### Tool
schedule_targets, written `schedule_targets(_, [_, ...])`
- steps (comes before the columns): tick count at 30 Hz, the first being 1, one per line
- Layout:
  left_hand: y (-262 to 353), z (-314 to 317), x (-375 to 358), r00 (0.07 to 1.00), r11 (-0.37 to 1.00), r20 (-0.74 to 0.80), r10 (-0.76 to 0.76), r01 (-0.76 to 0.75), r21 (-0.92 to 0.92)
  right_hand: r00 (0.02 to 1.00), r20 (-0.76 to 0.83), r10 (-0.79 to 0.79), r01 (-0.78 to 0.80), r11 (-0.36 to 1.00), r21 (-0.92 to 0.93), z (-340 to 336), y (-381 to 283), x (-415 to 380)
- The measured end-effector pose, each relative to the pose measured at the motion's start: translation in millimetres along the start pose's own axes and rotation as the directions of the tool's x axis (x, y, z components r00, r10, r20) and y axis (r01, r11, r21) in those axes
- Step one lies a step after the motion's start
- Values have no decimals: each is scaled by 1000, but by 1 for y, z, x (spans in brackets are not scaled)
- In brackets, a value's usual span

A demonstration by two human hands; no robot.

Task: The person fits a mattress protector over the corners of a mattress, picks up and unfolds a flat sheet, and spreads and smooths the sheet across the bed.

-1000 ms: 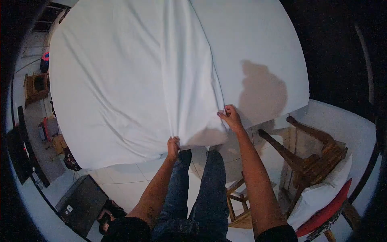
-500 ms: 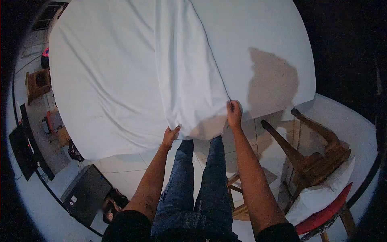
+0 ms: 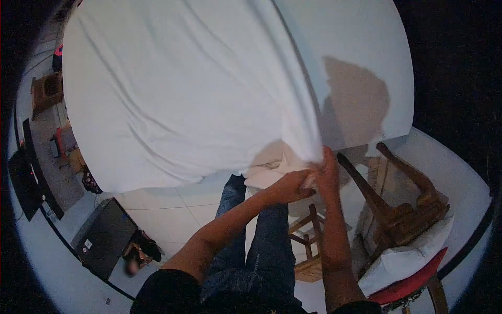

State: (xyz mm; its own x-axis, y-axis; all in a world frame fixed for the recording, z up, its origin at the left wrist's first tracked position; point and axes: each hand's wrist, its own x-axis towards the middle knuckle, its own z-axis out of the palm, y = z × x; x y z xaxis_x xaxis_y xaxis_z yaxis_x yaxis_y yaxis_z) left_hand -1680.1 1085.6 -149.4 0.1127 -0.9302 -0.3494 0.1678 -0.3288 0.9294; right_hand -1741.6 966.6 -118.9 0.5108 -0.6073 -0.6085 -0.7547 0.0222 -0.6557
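Observation:
A white sheet is spread over the left and middle of a broad, pale bed surface, its free edge running from the top down toward my hands. My right hand is closed on the sheet's near corner, just past the bed's front edge. Close beside it, my left hand pinches the gathered cloth, its forearm crossing above my legs. Folds bunch up and hang between the hands and the bed, and part of the fingers is hidden in them.
To the right, a wooden chair lies tipped with its legs toward the bed, near a white pillow and a red cushion. A wooden stool stands by my legs. A dark box sits at lower left.
My left hand has moved right, next to my right hand. My right hand has shifted slightly right and down. The sheet's edge has been drawn rightward, and its lengthwise folds have flattened.

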Motion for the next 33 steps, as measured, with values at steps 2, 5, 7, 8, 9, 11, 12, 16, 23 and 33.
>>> schedule_targets(2, [32,-7,16,989,991,115,-89,99,-90,992,-112,54,-70,986,-152,-34,16,16])
schedule_targets(5, [-38,-7,41,886,909,-384,260,-91,406,966,-248,-76,1,958,-288,-74,81,55])
schedule_targets(7, [-63,-29,55,788,836,-588,183,190,515,934,-314,-169,68,949,-309,-83,92,69])
schedule_targets(8, [-64,-39,63,759,806,-650,34,364,466,890,-399,-221,79,936,-343,-87,90,74])
schedule_targets(9, [-66,-42,70,758,808,-652,36,362,466,835,-477,-274,88,922,-377,-91,86,79])
schedule_targets(11, [-69,-43,81,793,734,-596,126,330,594,880,-417,-228,91,942,-325,-101,58,79])
schedule_targets(12, [-65,-42,86,790,733,-600,127,333,593,918,-352,-184,89,959,-270,-103,49,81])
schedule_targets(16, [-50,-23,107,768,811,-623,148,267,521,877,-337,-342,104,821,-561,-121,88,92])
schedule_targets(23, [-61,-6,111,753,809,-586,298,126,574,851,-515,-101,-58,957,-285,-151,157,103])
schedule_targets(33, [-92,22,104,514,945,-803,-301,274,-179,829,-546,-120,-14,972,-234,-153,162,90])
